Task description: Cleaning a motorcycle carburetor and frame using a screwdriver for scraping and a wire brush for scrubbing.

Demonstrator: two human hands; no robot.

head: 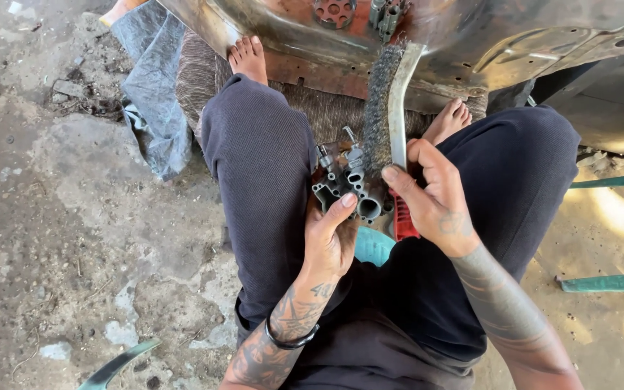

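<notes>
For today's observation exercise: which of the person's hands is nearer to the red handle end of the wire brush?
Right. The right hand grips the wire brush directly above its red handle end. The left hand sits further left, holding the grey metal engine part.

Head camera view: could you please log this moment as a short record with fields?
Left hand: left hand grips a grey metal engine part over the lap
Right hand: right hand holds a wire brush with a red grip, bristles against the part
Posture: seated, knees apart, bare feet on a brown cushion
Ahead: rusty metal panel
Ground: concrete floor
</notes>
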